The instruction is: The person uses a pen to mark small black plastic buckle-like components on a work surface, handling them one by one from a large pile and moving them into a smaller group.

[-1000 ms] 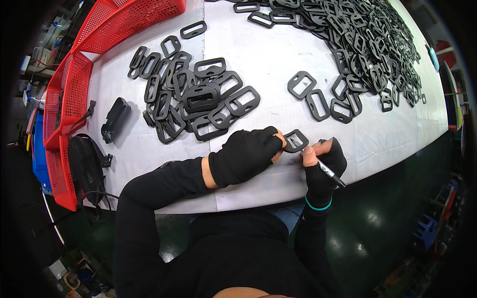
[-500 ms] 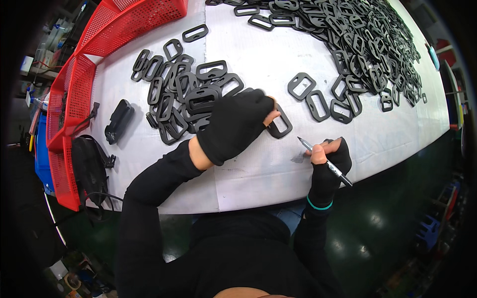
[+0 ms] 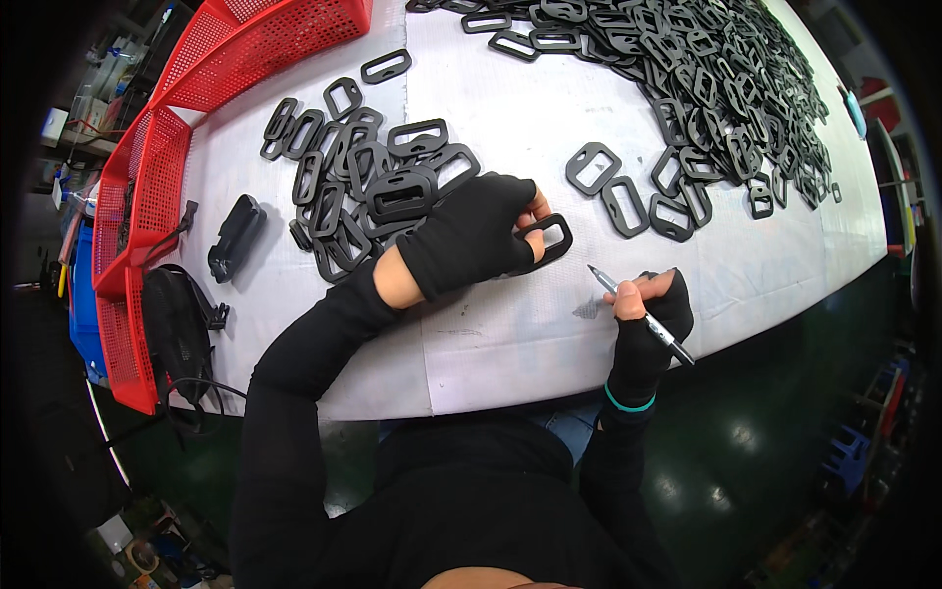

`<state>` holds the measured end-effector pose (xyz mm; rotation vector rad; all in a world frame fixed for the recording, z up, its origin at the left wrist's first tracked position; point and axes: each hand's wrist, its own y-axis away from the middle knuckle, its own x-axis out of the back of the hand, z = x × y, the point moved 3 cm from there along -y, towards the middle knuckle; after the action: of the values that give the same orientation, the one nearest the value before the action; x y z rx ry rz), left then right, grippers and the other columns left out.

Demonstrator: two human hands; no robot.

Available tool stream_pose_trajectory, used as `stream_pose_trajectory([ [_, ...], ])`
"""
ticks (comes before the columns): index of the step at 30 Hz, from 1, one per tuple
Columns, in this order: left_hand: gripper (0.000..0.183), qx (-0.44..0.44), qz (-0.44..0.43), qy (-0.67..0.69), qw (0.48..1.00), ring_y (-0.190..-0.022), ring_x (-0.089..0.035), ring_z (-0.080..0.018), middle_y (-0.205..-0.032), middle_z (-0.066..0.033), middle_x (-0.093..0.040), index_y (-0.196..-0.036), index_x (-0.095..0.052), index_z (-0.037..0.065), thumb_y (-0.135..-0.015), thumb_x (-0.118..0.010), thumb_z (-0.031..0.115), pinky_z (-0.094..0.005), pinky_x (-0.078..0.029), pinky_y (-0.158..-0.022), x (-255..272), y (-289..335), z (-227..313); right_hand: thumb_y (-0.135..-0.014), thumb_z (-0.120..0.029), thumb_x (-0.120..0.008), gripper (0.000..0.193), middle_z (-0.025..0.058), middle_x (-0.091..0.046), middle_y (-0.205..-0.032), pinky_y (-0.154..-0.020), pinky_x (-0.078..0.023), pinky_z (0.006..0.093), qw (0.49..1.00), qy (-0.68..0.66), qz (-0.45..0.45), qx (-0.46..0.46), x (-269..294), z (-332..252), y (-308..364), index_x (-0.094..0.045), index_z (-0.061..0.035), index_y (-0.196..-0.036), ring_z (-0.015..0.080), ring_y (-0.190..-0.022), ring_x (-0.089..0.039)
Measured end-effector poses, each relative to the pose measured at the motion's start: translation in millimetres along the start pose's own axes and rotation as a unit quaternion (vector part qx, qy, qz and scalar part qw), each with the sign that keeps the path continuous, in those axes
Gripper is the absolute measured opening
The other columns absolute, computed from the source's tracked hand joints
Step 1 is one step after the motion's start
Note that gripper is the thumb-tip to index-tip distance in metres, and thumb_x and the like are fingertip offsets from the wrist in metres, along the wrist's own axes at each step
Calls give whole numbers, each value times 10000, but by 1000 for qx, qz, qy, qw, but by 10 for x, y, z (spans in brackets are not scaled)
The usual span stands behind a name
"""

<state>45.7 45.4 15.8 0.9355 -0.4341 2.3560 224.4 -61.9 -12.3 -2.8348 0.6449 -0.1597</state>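
My left hand [image 3: 481, 226], in a black fingerless glove, pinches a black oblong plastic frame [image 3: 566, 236] with rounded ends and an open middle. Part of that frame is hidden behind the fingers. A grey and black marker pen [image 3: 655, 332] is held in my right hand [image 3: 655, 306], its uncapped tip pointing up and left toward the frame, some way apart from it. A heap of similar black frames [image 3: 417, 137] lies just beyond my left hand. Two loose frames [image 3: 594, 169] rest on the white tabletop [image 3: 510, 363] beyond my right hand.
A large pile of black frames [image 3: 706, 79] covers the far right of the table. Red perforated baskets [image 3: 265, 59] line the left edge. Near them lie a dark oblong case [image 3: 235, 239] and a black pouch [image 3: 177, 324] with a strap and cord.
My left hand has gripped the frame that lay flat under its fingertips and turned it; its free end now points up and right. The right hand with the marker has barely moved.
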Motion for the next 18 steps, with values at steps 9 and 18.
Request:
stream_pose_trajectory([
  [9,189,157,23,259,953,-546,-578,-68,-638,-51,-622,-823,-617,-7,-799,-666,174,-197,-435,-459,-164,104,24,-761,-32,-652,166,29,-517,-606,-525,-388,218,999,-16,-13,-38,-69,-99,-16,-490,-15,-727,73,-545,-466],
  [18,136,53,65,175,981,-573,-594,-69,-658,-57,-631,-793,-613,1,-782,-682,117,-199,-440,-501,-206,163,79,-786,-37,-656,151,55,-563,-626,-508,-416,216,997,28,-60,-33,-117,-138,-22,-512,-2,-753,80,-547,-521],
])
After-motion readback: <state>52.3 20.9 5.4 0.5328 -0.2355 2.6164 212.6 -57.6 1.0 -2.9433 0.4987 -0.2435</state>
